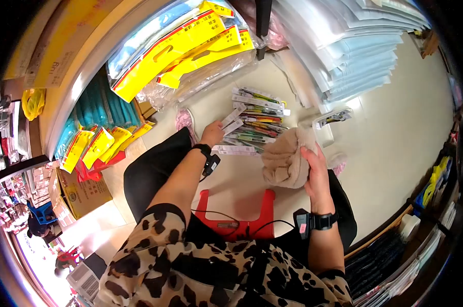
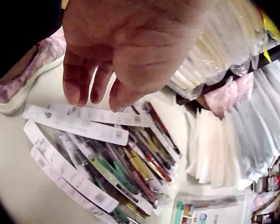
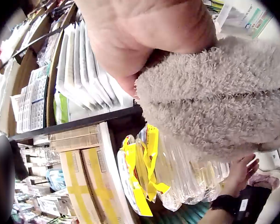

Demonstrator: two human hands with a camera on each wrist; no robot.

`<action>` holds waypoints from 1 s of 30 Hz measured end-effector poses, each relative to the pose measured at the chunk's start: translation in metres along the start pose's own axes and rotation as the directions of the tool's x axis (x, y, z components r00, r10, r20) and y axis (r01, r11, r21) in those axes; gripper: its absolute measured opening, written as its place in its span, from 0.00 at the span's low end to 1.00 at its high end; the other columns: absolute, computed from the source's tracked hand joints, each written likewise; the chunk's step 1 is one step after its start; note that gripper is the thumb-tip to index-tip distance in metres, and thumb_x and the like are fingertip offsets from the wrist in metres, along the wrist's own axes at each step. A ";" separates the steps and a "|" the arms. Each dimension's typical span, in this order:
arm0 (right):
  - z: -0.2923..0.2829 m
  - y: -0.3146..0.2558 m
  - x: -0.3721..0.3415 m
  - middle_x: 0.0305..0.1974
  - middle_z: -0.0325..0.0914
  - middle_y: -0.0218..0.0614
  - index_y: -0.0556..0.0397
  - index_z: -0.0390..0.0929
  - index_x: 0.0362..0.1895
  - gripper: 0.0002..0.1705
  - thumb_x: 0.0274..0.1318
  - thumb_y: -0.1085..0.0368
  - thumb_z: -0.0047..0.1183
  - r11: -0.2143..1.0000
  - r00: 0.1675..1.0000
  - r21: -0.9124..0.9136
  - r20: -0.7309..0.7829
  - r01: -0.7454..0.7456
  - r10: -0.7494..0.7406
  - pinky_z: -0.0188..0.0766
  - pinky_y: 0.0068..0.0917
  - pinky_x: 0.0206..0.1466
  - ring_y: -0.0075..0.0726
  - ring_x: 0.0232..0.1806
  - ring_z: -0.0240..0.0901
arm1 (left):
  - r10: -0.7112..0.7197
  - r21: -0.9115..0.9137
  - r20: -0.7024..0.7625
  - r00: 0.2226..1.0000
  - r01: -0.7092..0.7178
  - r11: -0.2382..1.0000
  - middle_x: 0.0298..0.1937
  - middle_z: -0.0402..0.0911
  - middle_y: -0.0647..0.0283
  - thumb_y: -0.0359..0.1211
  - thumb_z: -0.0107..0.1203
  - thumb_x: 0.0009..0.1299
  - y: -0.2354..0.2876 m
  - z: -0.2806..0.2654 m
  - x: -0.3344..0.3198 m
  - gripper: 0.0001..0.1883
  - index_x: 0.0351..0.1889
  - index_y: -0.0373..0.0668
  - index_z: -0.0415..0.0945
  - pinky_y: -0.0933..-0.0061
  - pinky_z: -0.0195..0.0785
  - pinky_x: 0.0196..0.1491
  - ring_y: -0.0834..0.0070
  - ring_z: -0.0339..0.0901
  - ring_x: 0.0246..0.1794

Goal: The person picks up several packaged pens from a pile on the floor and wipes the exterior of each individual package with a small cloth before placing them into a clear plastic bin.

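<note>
In the head view my right hand (image 1: 317,171) grips a beige fluffy cloth (image 1: 288,159), thumb on its near side. The cloth is bunched and rounded, and fills much of the right wrist view, where a dark seam line crosses its pile (image 3: 214,112). My left hand (image 1: 212,134) is over a spread of long thin plastic-wrapped packs (image 1: 262,122) with white card strips, on the floor. In the left wrist view the fingers of the left hand (image 2: 126,51) hang down slightly apart, fingertips right at a white card strip (image 2: 74,123).
A red stool (image 1: 241,225) stands between the legs. Yellow-topped packages (image 1: 175,51) fill the shelf at upper left. Stacked pale plastic sleeves (image 1: 344,56) hang at the upper right. A clear plastic box (image 2: 214,207) lies beside the packs. Shelved goods line the right side.
</note>
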State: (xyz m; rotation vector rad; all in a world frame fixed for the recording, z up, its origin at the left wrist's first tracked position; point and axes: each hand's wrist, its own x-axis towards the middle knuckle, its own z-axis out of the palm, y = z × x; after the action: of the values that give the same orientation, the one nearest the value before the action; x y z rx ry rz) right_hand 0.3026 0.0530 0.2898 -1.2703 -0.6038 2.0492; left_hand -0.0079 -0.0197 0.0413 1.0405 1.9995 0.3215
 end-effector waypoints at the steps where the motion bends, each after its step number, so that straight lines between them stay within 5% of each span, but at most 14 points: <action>1: 0.001 0.000 0.001 0.44 0.74 0.33 0.56 0.68 0.51 0.19 0.55 0.66 0.48 1.000 1.000 -0.001 -0.005 -0.019 0.019 0.67 0.25 0.48 0.27 0.44 0.70 | 0.014 0.109 -0.038 0.999 -0.010 0.994 0.38 0.77 0.55 0.32 0.57 0.56 -0.007 0.005 0.001 0.19 0.46 0.38 0.71 0.69 0.70 0.41 0.62 0.77 0.37; 4: 0.003 -0.001 0.003 0.44 0.74 0.33 0.56 0.68 0.52 0.20 0.54 0.69 0.48 0.998 0.997 -0.022 -0.034 -0.067 0.066 0.66 0.24 0.48 0.26 0.44 0.70 | -0.022 0.116 0.009 1.000 0.021 0.993 0.47 0.75 0.50 0.31 0.55 0.56 -0.009 0.021 0.002 0.21 0.49 0.39 0.70 0.62 0.65 0.51 0.54 0.73 0.47; 8: 0.002 0.002 0.007 0.45 0.73 0.32 0.57 0.67 0.54 0.20 0.55 0.70 0.46 0.994 0.993 -0.067 -0.083 -0.085 0.080 0.65 0.24 0.51 0.26 0.46 0.69 | 0.017 0.216 -0.087 0.996 0.002 0.976 0.47 0.72 0.45 0.30 0.55 0.56 -0.013 0.041 0.006 0.21 0.50 0.40 0.69 0.56 0.64 0.52 0.49 0.68 0.51; 13: 0.007 0.003 0.015 0.44 0.73 0.31 0.57 0.67 0.53 0.19 0.57 0.68 0.47 0.996 0.992 -0.078 -0.123 -0.053 0.043 0.65 0.22 0.49 0.22 0.44 0.68 | 0.107 0.403 -0.171 0.980 -0.029 0.915 0.37 0.74 0.46 0.29 0.46 0.58 -0.018 0.049 0.017 0.10 0.38 0.39 0.70 0.50 0.66 0.41 0.47 0.73 0.36; 16: 0.003 0.006 0.019 0.49 0.72 0.32 0.57 0.65 0.57 0.21 0.58 0.69 0.44 0.995 0.993 -0.078 -0.111 -0.061 0.052 0.61 0.24 0.54 0.26 0.50 0.67 | 0.112 0.470 -0.043 0.993 -0.079 0.879 0.32 0.75 0.48 0.29 0.46 0.58 -0.014 0.041 0.018 0.10 0.37 0.40 0.70 0.51 0.66 0.40 0.48 0.73 0.35; 20: 0.006 0.005 0.018 0.52 0.70 0.33 0.56 0.62 0.59 0.23 0.59 0.68 0.43 0.999 0.989 0.016 -0.138 -0.045 0.047 0.60 0.25 0.57 0.28 0.54 0.65 | 0.061 0.276 0.008 0.998 -0.061 0.959 0.30 0.76 0.50 0.29 0.47 0.58 0.019 0.023 0.002 0.10 0.38 0.40 0.69 0.55 0.67 0.39 0.51 0.74 0.35; 22: 0.002 0.011 0.020 0.48 0.71 0.31 0.57 0.62 0.58 0.22 0.59 0.66 0.45 0.999 0.982 -0.029 -0.187 0.030 -0.035 0.62 0.22 0.51 0.24 0.48 0.66 | 0.103 0.157 0.059 0.993 -0.111 0.981 0.31 0.77 0.50 0.30 0.48 0.59 0.041 0.016 0.000 0.12 0.41 0.39 0.68 0.57 0.68 0.39 0.54 0.75 0.34; 25: 0.005 0.004 0.018 0.46 0.72 0.30 0.55 0.61 0.59 0.24 0.59 0.64 0.46 0.990 0.972 -0.086 -0.198 0.112 -0.127 0.63 0.21 0.48 0.21 0.46 0.66 | 0.156 -0.227 0.037 0.987 -0.144 0.963 0.33 0.78 0.54 0.31 0.49 0.60 0.106 -0.001 -0.022 0.15 0.45 0.38 0.67 0.63 0.69 0.36 0.61 0.77 0.34; 27: 0.013 -0.001 0.015 0.48 0.70 0.33 0.52 0.60 0.61 0.26 0.58 0.65 0.48 0.976 0.970 -0.069 -0.118 0.205 -0.212 0.62 0.22 0.51 0.25 0.47 0.66 | 0.157 -0.521 0.227 0.961 -0.016 0.853 0.33 0.77 0.57 0.31 0.48 0.63 0.168 -0.023 -0.057 0.14 0.45 0.38 0.67 0.68 0.69 0.33 0.68 0.75 0.30; 28: 0.011 0.007 0.016 0.49 0.69 0.33 0.52 0.59 0.61 0.27 0.58 0.64 0.48 0.949 0.966 -0.218 -0.071 0.229 -0.250 0.61 0.22 0.53 0.25 0.49 0.65 | 0.176 -0.635 0.321 0.931 0.074 0.769 0.33 0.76 0.59 0.32 0.48 0.64 0.195 -0.033 -0.077 0.13 0.46 0.38 0.68 0.70 0.69 0.32 0.71 0.75 0.28; 30: 0.010 0.020 0.019 0.52 0.67 0.34 0.54 0.57 0.62 0.28 0.57 0.65 0.49 0.821 0.937 -0.470 0.043 0.324 -0.345 0.59 0.23 0.55 0.26 0.52 0.63 | 0.335 -0.628 0.326 0.884 -0.062 0.776 0.34 0.76 0.59 0.30 0.47 0.64 0.232 -0.046 -0.122 0.14 0.47 0.36 0.67 0.73 0.68 0.32 0.73 0.74 0.28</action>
State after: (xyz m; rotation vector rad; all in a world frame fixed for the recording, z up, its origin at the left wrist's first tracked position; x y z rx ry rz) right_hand 0.2814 0.0528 0.2692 -1.3489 -1.2707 1.6245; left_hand 0.1221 0.0375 0.2663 0.8142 1.2510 0.7342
